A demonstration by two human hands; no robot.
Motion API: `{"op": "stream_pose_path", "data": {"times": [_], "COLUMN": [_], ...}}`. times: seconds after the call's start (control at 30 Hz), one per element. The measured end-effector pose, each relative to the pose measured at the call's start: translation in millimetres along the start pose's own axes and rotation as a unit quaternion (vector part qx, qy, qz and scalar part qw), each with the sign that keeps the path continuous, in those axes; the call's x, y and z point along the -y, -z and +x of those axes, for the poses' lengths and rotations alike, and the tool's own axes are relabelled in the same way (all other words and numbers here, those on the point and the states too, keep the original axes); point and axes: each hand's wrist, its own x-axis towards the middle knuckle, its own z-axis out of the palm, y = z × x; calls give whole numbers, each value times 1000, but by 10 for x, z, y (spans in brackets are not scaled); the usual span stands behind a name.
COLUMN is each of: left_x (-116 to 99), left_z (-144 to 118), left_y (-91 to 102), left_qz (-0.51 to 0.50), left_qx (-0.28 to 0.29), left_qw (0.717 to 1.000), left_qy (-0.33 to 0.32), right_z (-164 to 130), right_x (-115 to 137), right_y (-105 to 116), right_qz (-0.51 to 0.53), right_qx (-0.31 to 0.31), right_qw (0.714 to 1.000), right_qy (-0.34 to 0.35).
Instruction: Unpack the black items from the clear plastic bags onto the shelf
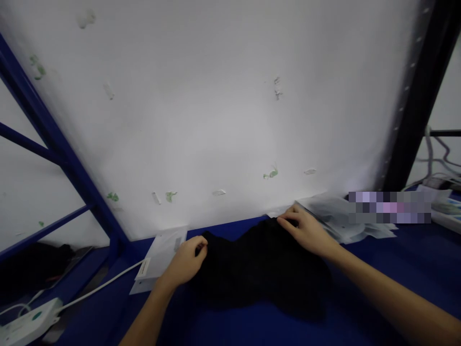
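Black cloth [259, 269] pinched at far edge by L hand [185, 259] & R hand [304, 230], prob. to hold it spread on blue table [403, 254].

Two hands show at lower centre: one left hand [188, 258], one right hand [306, 229]. They share one black cloth [259, 269] on one blue counter [378, 266]. Lower left has one white power strip [30, 323]. Two groups of plastic bags [340, 221] lie left and right, their number unclear. Five green patches [113, 196] mark the wall [198, 96].
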Motion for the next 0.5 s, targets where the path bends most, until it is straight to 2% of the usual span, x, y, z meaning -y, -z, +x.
{"op": "stream_pose_path", "data": {"times": [0.13, 0.27, 0.4, 0.5], "left_x": [176, 426, 551, 460], "left_z": [74, 126, 141, 113], "left_y": [-22, -72, -131, -135], "left_qz": [-17, 10, 57, 96], "left_qx": [-121, -178, -213, -206], "left_qw": [989, 979, 972, 973], "left_qy": [81, 99, 82, 29], "right_z": [6, -14, -23, -22], "right_x": [-144, -229, -222, -113], "right_y": [-82, -196, -245, -207], "right_qz": [-30, -70, -92, -91], "right_qx": [-90, -116, -138, -125], "right_qw": [995, 990, 985, 987], "right_qy": [-24, -27, -42, -32]}}
